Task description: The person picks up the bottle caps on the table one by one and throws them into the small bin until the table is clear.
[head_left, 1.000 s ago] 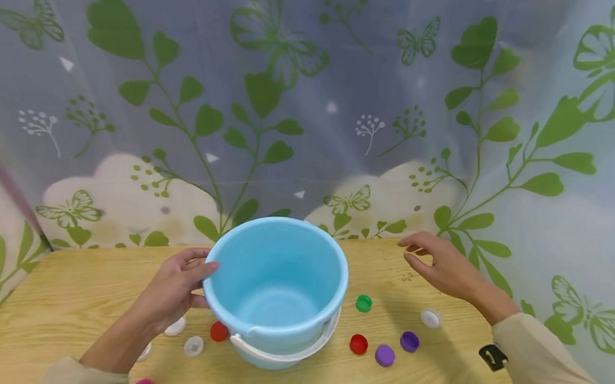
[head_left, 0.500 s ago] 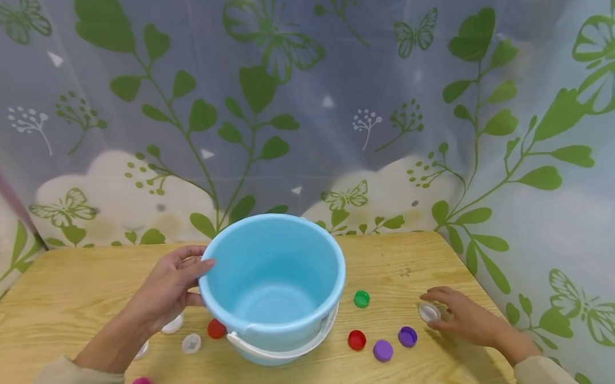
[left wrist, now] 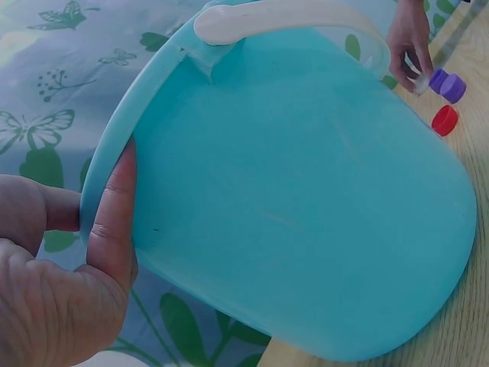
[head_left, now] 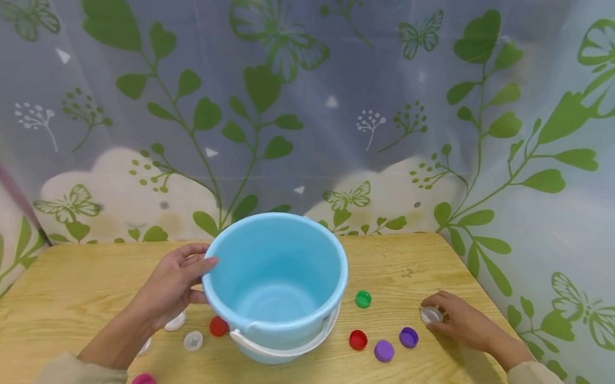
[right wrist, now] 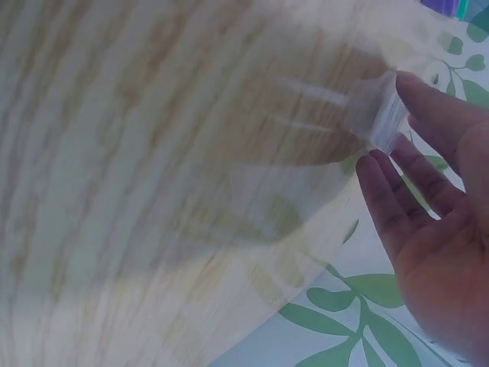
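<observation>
A light blue bucket (head_left: 278,271) with a white handle (head_left: 285,351) stands on the table, its mouth tilted toward me. My left hand (head_left: 177,286) grips its left rim, thumb inside and fingers outside. In the left wrist view the bucket's outer wall (left wrist: 306,191) fills the middle. At the right of the table, my right hand (head_left: 459,322) pinches a clear whitish bottle cap (head_left: 430,315) between thumb and fingers. The right wrist view shows that cap (right wrist: 386,118) at the fingertips, low over the wood.
Right of the bucket lie a green cap (head_left: 363,299), a red cap (head_left: 358,340) and two purple caps (head_left: 384,350). To its left are another red cap (head_left: 218,326), several white caps (head_left: 193,340) and a pink cap (head_left: 143,382). A patterned curtain (head_left: 311,100) hangs behind the table.
My right hand has come down toward me from above the table's far right and now pinches the clear cap. The left hand keeps its grip on the bucket.
</observation>
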Demonstrator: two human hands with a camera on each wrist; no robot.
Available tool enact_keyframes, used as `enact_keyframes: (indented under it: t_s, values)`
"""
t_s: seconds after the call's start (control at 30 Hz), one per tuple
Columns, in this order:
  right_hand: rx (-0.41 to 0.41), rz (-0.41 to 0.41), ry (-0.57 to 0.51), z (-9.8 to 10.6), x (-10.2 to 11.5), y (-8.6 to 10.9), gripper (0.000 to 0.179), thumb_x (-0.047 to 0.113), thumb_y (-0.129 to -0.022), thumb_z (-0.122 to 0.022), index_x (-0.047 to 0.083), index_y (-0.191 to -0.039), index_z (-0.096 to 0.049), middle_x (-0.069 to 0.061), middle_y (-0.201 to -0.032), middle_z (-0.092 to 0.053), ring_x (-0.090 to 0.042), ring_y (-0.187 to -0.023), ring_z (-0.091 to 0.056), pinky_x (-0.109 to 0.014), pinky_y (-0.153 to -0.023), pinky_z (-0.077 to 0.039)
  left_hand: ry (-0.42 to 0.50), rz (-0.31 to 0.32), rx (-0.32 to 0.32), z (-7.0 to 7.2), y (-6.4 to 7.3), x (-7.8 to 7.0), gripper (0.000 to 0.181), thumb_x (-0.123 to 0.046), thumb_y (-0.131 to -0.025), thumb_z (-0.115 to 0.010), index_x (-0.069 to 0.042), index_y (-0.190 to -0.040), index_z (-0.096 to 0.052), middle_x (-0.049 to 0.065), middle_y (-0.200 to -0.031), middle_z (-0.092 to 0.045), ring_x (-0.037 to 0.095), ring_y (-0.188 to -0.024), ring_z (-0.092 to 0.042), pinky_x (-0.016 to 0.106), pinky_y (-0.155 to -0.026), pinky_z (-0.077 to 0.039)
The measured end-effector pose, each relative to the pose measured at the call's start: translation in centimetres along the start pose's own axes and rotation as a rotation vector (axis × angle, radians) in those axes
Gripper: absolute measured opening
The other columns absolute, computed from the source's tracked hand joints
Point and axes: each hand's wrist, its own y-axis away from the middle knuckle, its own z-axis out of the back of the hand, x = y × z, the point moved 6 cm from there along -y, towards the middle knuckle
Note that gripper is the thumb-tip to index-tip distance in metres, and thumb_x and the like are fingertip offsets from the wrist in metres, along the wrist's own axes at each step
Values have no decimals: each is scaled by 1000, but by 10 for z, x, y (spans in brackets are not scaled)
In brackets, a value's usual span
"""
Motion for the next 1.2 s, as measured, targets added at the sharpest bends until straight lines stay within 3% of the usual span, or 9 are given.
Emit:
enact_keyframes:
  t_s: [0.33,0.47,0.63,0.9,1.2]
  values:
    - [46,-38,-5,4,2,-1,35,19,-85,-73,2,-113,-60,-4,-102,-58,-17,-85,-56,-30,-68,-51,-3,-3,6,-1,-1,0,57,-12,-96,-58,11,-135,-24,29,-125,-50,34,-96,-64,46,-72,-57]
    - [39,-27,21,17,12,-4,37,18,-87,-70,-1,-117,-58,-8,-106,-59,-22,-87,-58,-34,-70,-53,-4,1,3,-1,-1,0,56,-12,-96,-58,11,-135,-24,29,-126,-48,34,-96,-64,46,-72,-57]
    - [0,-51,34,38,30,-15,36,21,-90,-68,3,-119,-58,-5,-109,-58,-17,-88,-57,-34,-73,-54,-8,6,-1,-1,-1,0,57,-13,-96,-58,10,-136,-24,30,-127,-47,34,-95,-64,46,-72,-57]
    - [-129,-14,-20,70,78,-44,33,24,-92,-65,6,-120,-60,-3,-109,-58,-14,-89,-55,-33,-78,-56,-9,-1,0,-1,-1,1,55,-13,-96,-58,11,-134,-26,30,-126,-49,33,-94,-65,45,-72,-57]
    - [-226,111,-91,94,156,-90,36,30,-91,-67,13,-122,-60,6,-108,-58,-9,-91,-56,-29,-82,-54,-18,-3,-10,0,-1,0,55,-13,-96,-58,11,-134,-26,29,-126,-48,33,-94,-64,45,-71,-57]
